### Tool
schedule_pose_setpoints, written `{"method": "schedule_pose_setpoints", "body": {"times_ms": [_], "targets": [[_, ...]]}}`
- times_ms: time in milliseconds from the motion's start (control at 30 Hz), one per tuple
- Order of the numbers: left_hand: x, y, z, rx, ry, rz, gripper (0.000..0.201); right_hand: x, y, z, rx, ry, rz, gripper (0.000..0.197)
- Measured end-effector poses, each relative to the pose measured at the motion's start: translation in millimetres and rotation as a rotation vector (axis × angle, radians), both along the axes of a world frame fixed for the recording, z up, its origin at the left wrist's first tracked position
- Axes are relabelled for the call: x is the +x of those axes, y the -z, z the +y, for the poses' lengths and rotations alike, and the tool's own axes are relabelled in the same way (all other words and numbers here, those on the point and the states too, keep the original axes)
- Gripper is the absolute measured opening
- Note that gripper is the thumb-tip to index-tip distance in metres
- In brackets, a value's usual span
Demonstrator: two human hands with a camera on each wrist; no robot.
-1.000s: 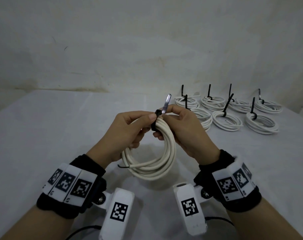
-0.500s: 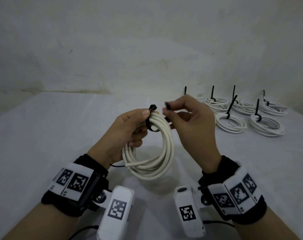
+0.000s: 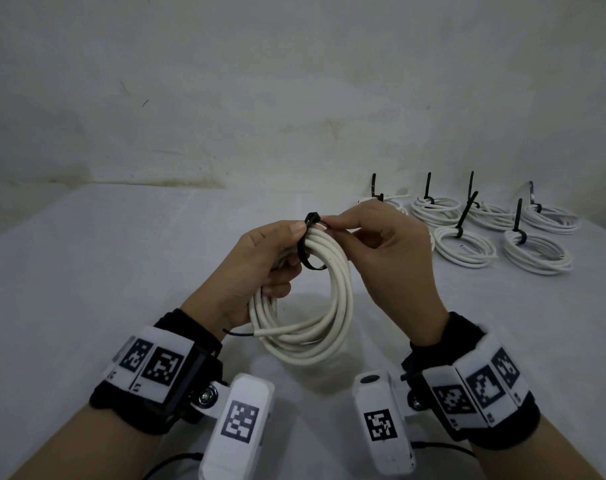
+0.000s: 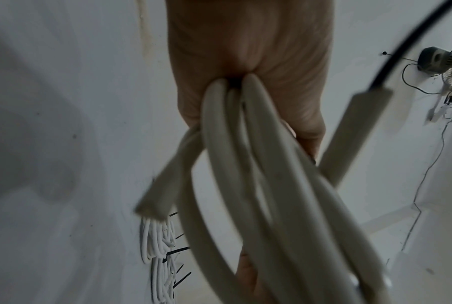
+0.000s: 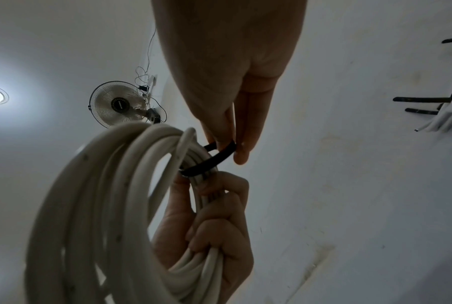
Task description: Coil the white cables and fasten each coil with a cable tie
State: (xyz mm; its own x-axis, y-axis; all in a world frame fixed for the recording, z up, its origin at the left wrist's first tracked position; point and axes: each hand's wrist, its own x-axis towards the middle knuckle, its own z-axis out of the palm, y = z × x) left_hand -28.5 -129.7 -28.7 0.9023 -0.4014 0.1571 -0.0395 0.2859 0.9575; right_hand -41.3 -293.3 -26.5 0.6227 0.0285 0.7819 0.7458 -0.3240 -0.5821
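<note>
Fastening under way: left hand (image 3: 260, 268) gripping coil (image 3: 315, 306) above table (image 3: 86, 271), right hand (image 3: 391, 251) pinching cable tie (image 3: 310, 242) looped loosely round it, probably needing tail threaded and pulled snug next.

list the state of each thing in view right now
white cable coil: coiled, held up off the table
black cable tie: looped loosely round the coil
left hand: grips the coil
right hand: pinches the tie
tied white coils: fastened, lying on the table
</note>
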Motion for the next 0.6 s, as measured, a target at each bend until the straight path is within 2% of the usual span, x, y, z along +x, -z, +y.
{"method": "schedule_pose_setpoints", "body": {"times_ms": [267, 467, 600], "targets": [[-1.6, -2.4, 0.9, 0.081, 0.044, 0.026, 0.023, -2.6, -0.1, -0.3, -0.033, 0.021, -0.054, 0.012], [-3.4, -4.6, 0.4, 0.139, 0.024, 0.024, 0.021, -7.7, -5.4, -0.3, -0.046, 0.02, 0.027, 0.025], [-3.9, -7.8, 3.4, 0.177, -0.028, -0.02, 0.022, -6.3, -8.1, -5.1, -0.142, -0.017, 0.064, 0.013]]}}
